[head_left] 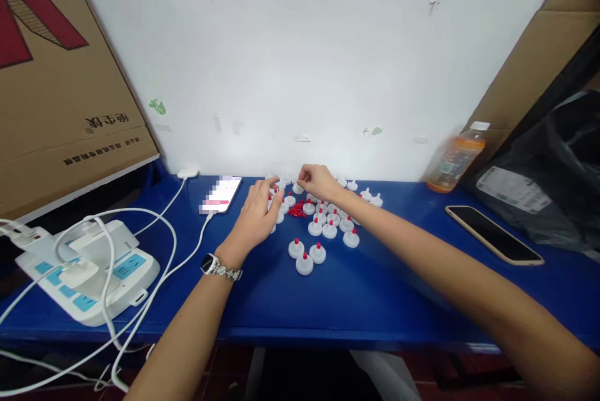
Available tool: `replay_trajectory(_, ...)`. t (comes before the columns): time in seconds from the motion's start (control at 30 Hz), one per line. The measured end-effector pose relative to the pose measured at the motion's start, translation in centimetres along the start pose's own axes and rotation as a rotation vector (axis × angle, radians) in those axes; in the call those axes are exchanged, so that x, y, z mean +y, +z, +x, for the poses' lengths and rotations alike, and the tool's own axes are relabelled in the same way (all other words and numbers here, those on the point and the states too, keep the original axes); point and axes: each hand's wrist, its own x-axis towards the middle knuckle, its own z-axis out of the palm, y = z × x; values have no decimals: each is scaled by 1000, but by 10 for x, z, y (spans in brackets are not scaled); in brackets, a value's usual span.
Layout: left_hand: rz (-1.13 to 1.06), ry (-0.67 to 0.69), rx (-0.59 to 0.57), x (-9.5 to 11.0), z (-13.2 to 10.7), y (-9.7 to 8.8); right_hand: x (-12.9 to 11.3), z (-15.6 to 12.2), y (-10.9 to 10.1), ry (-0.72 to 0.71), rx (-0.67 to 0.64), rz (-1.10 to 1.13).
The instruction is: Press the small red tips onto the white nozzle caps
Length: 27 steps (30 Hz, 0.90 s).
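Observation:
Several small white caps with red tips stand in a cluster on the blue table, near the white wall. A little heap of loose red pieces lies among them. My left hand, with a watch on its wrist, rests at the left of the cluster, its fingers curled round a white cap. My right hand hovers over the far side of the cluster with thumb and fingers pinched together; what they pinch is too small to make out.
A white power strip with plugs and cables sits at the left. A phone on a charging cable lies behind my left hand, a dark phone at the right. An orange drink bottle, cardboard and a black bag stand by the wall.

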Motion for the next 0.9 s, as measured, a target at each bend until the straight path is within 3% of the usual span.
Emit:
replay_trajectory(0.2, 52, -8, 45, 3, 0, -1, -6, 14, 9, -9, -211, -194)
replay_trajectory(0.43, 132, -129, 142, -7, 2, -5, -13, 38, 20, 34, -143, -276)
replay_trajectory(0.63, 134, -148, 111, -13, 2, -4, -25, 55, 38, 88, -168, -226)
replay_trajectory(0.8, 193, -72, 143, 2, -2, -4, -38, 24, 16, 99, -56, -57)
replay_trajectory(0.9, 198, -5, 50, 10, -4, -3, -45, -12, -3, 44, -34, 215)
